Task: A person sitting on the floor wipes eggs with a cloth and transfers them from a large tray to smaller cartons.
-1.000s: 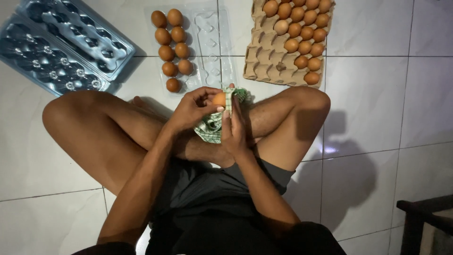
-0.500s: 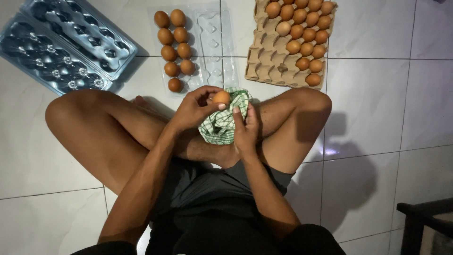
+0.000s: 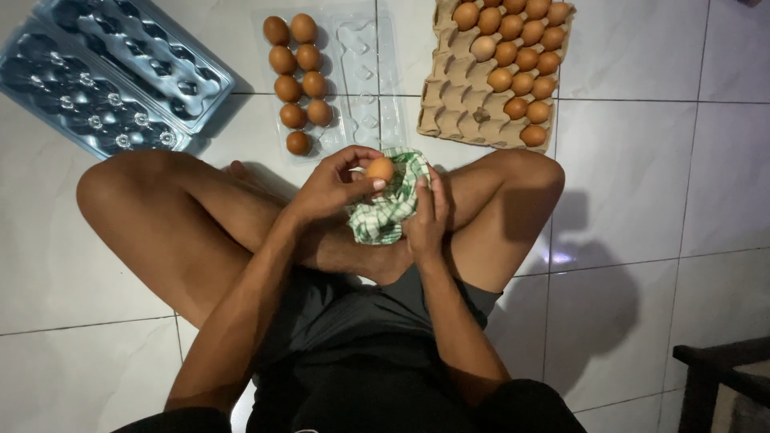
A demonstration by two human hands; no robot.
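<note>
Pinching a brown egg (image 3: 380,169), left hand (image 3: 333,188) meets checked cloth (image 3: 389,210).

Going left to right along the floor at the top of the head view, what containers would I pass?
Empty blue-tinted clear plastic egg trays → clear plastic carton holding brown eggs → brown cardboard egg tray, partly filled.

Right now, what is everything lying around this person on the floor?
Egg: one, brown, held in the left hand.
Cloth: one, green-and-white check, in the right hand.
Clear carton: one, open, nine brown eggs in its left half.
Cardboard tray: one, tan, eggs filling its right side.
Blue cartons: stacked, open, far left.
Floor: white tiles.
Dark furniture: bottom right corner.
Left hand: grips the egg.
Right hand: holds the cloth.
</note>
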